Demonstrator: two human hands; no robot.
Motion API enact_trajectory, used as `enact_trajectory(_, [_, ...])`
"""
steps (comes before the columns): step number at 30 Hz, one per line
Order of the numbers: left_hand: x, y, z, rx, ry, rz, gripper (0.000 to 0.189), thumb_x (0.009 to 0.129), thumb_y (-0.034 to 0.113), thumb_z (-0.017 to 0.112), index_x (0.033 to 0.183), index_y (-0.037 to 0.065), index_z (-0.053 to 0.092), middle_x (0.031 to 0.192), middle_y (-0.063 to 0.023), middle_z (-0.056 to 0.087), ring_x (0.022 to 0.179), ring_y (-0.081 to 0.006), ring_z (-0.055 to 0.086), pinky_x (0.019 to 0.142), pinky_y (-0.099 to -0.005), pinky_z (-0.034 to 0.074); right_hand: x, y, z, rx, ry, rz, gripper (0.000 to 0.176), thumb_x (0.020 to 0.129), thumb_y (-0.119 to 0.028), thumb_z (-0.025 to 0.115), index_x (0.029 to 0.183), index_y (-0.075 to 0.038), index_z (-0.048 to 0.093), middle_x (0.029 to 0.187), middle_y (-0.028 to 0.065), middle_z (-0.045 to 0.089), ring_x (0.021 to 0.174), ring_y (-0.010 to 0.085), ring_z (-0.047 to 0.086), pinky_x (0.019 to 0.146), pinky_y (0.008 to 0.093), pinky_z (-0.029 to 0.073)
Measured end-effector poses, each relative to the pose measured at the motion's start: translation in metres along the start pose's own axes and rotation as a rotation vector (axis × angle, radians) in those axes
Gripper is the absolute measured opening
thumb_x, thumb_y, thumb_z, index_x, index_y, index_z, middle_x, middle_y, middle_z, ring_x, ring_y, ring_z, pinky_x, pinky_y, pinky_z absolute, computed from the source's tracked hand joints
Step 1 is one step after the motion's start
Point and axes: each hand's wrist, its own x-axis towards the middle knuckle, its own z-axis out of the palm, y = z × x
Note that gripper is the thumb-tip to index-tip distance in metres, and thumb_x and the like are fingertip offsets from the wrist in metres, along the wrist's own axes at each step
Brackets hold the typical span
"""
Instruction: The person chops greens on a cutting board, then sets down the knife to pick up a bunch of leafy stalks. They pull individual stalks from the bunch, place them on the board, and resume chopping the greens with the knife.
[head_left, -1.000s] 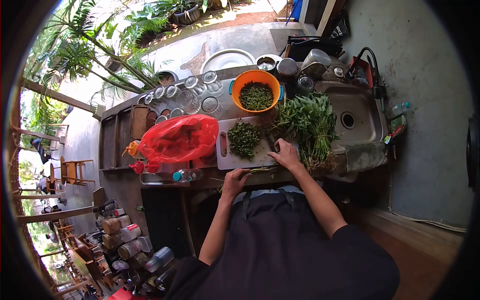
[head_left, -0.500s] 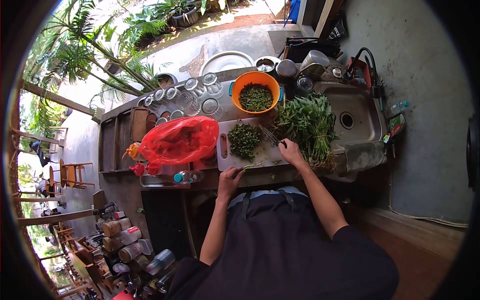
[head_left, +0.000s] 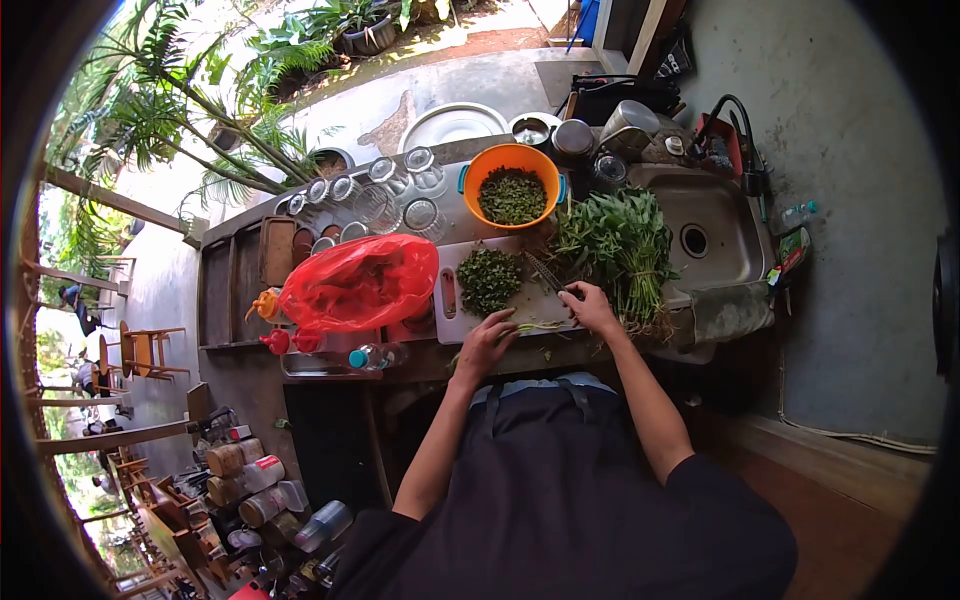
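Note:
My right hand [head_left: 592, 310] is closed on the handle of a knife [head_left: 543, 271], whose blade points up and left over the cutting board. At the board's near edge my left hand [head_left: 487, 343] has its fingertips closed on the end of a few green stems [head_left: 542, 326], which lie toward my right hand. A pile of chopped greens [head_left: 489, 281] sits on the white cutting board [head_left: 455, 326]. Right of the board lies a big bunch of leafy greens [head_left: 625, 250] with its roots toward me. An orange colander [head_left: 488, 157] behind the board holds more chopped greens.
A red plastic bag [head_left: 360, 285] stands left of the board, with a clear bottle [head_left: 378, 356] in front. Upturned glasses [head_left: 421, 215] line the back left. A metal sink [head_left: 735, 225] is on the right, with a grey cloth [head_left: 735, 313] on its front edge.
My left hand has moved right and up onto the board, bringing the stems nearer the middle. My right hand with the knife has shifted slightly to the right.

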Motion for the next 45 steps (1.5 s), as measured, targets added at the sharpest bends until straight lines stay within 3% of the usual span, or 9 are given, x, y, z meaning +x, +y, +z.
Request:
enact_trajectory(2, [0.02, 0.011, 0.008, -0.041, -0.164, -0.004, 0.016, 0.087, 0.015, 0.07, 0.1, 0.006, 0.07, 0.138, -0.0068, 0.058, 0.09, -0.0326, 0.069, 0.075, -0.0403, 0.055, -0.003, 0.0, -0.001, 0.177, -0.107, 0.063, 0.027, 0.094, -0.024, 0.067, 0.104, 0.001, 0.069, 0.08, 0.0038, 0.067, 0.065, 0.0071, 0.062, 0.056, 0.0256, 0.049])
enact_trajectory(8, [0.033, -0.011, 0.022, 0.086, -0.322, 0.062, 0.015, 0.087, 0.017, 0.068, 0.1, 0.01, 0.07, 0.145, -0.0031, 0.052, 0.086, -0.0316, 0.07, 0.069, -0.0401, 0.056, 0.007, 0.012, 0.013, 0.197, -0.27, 0.044, 0.023, 0.096, -0.022, 0.065, 0.101, 0.001, 0.07, 0.081, 0.0016, 0.068, 0.071, 0.0071, 0.059, 0.064, 0.0234, 0.047])
enact_trajectory(14, [0.0, -0.033, 0.008, 0.157, -0.199, -0.028, 0.014, 0.088, 0.017, 0.067, 0.101, 0.011, 0.069, 0.145, -0.0041, 0.052, 0.085, -0.0329, 0.069, 0.069, -0.0411, 0.056, 0.022, 0.009, 0.038, 0.187, -0.396, 0.023, 0.027, 0.094, -0.026, 0.066, 0.099, 0.0, 0.071, 0.078, 0.0018, 0.068, 0.065, 0.0073, 0.059, 0.057, 0.0251, 0.047])
enact_trajectory(17, [-0.01, -0.038, 0.01, 0.174, -0.114, -0.157, 0.016, 0.089, 0.017, 0.067, 0.103, 0.009, 0.069, 0.138, -0.0052, 0.058, 0.089, -0.0327, 0.069, 0.071, -0.0407, 0.055, 0.009, -0.009, 0.036, 0.145, -0.37, 0.06, 0.027, 0.093, -0.025, 0.067, 0.101, 0.0, 0.071, 0.078, 0.0042, 0.069, 0.065, 0.0106, 0.061, 0.06, 0.0293, 0.05])
enact_trajectory(20, [-0.015, -0.038, 0.008, 0.145, -0.021, -0.131, 0.017, 0.09, 0.017, 0.067, 0.104, 0.008, 0.068, 0.128, -0.006, 0.064, 0.093, -0.0316, 0.069, 0.074, -0.0397, 0.055, -0.003, -0.018, 0.031, -0.159, -0.181, -0.145, 0.023, 0.092, -0.021, 0.067, 0.103, -0.001, 0.07, 0.078, 0.0058, 0.07, 0.067, 0.0141, 0.063, 0.063, 0.0322, 0.051])
enact_trajectory(22, [-0.015, -0.037, 0.005, 0.123, -0.014, -0.134, 0.018, 0.09, 0.016, 0.067, 0.105, 0.008, 0.068, 0.123, -0.0056, 0.066, 0.095, -0.0312, 0.068, 0.076, -0.0393, 0.055, -0.01, -0.022, 0.026, -0.305, -0.102, -0.285, 0.024, 0.085, -0.02, 0.071, 0.105, -0.006, 0.07, 0.086, 0.0096, 0.07, 0.077, 0.027, 0.067, 0.072, 0.0399, 0.054])
enact_trajectory(28, [-0.012, -0.011, -0.016, -0.014, -0.029, -0.069, 0.021, 0.09, 0.016, 0.067, 0.108, 0.007, 0.067, 0.12, -0.0047, 0.068, 0.096, -0.0309, 0.068, 0.077, -0.0388, 0.056, -0.013, -0.033, 0.016, -0.656, -0.025, -0.754, 0.024, 0.078, -0.013, 0.073, 0.101, -0.012, 0.067, 0.095, 0.0044, 0.062, 0.096, 0.0259, 0.062, 0.078, 0.0407, 0.055])
enact_trajectory(35, [-0.012, -0.015, -0.002, 0.14, -0.085, -0.055, 0.02, 0.089, 0.018, 0.068, 0.106, 0.008, 0.067, 0.132, -0.0062, 0.063, 0.094, -0.0309, 0.069, 0.076, -0.0404, 0.056, -0.011, -0.028, 0.029, -0.684, -0.095, -0.803, 0.023, 0.077, -0.014, 0.073, 0.1, -0.013, 0.068, 0.094, 0.003, 0.062, 0.096, 0.025, 0.062, 0.077, 0.0396, 0.055])
enact_trajectory(45, [-0.031, -0.036, -0.007, 0.251, 0.054, -0.172, 0.018, 0.091, 0.019, 0.066, 0.106, 0.008, 0.069, 0.121, -0.0087, 0.068, 0.091, -0.033, 0.069, 0.074, -0.0423, 0.055, -0.024, -0.02, 0.011, -0.664, -0.044, -0.68, 0.022, 0.079, -0.021, 0.076, 0.099, -0.013, 0.068, 0.094, 0.0037, 0.063, 0.094, 0.0258, 0.063, 0.076, 0.0409, 0.055])
